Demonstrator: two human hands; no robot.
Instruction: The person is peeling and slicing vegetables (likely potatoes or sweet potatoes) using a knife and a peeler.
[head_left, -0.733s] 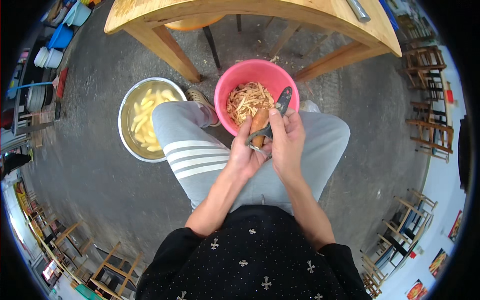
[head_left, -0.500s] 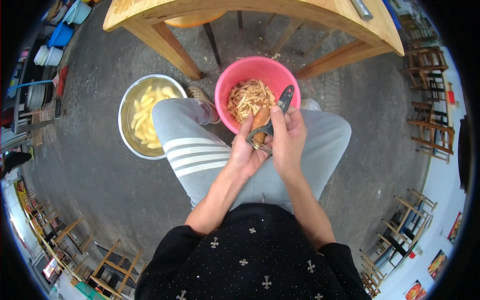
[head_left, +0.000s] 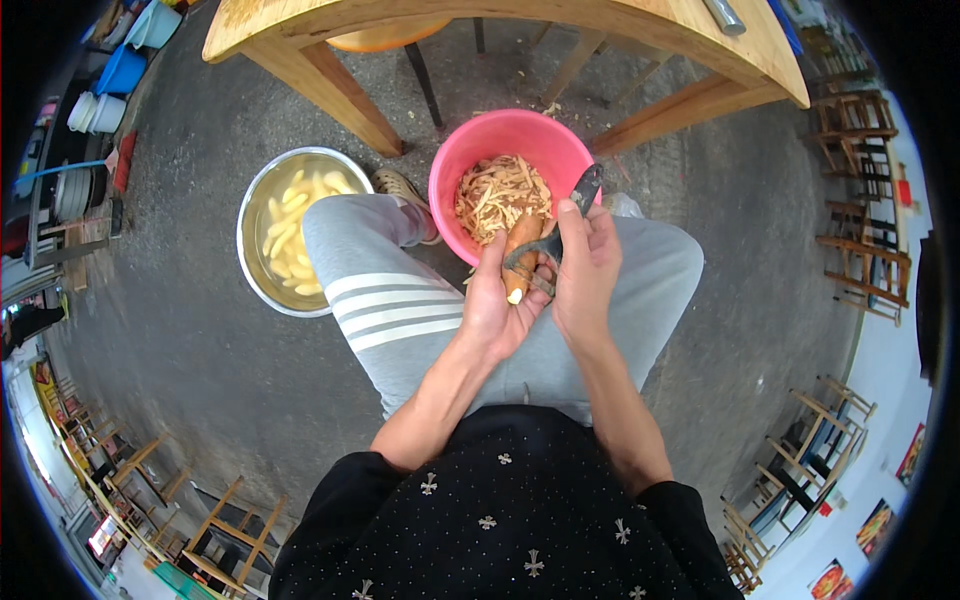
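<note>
Floor (head_left: 200, 270): grey, I saw, and ran beneath the bench (head_left: 745, 55).
Left grip (head_left: 494, 298): closed round a brown root (head_left: 521, 235) at the pink tub (head_left: 447, 190)'s near rim.
Right grip (head_left: 586, 272): clutched a black peeler (head_left: 587, 184) across it.
Peelings (head_left: 495, 195): lay inside the tub.

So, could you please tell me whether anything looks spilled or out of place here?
A few pale scraps lie on the floor just beyond the pink tub, which looks slightly untidy because the peelings are otherwise gathered inside it. Nothing else stands out.
</note>
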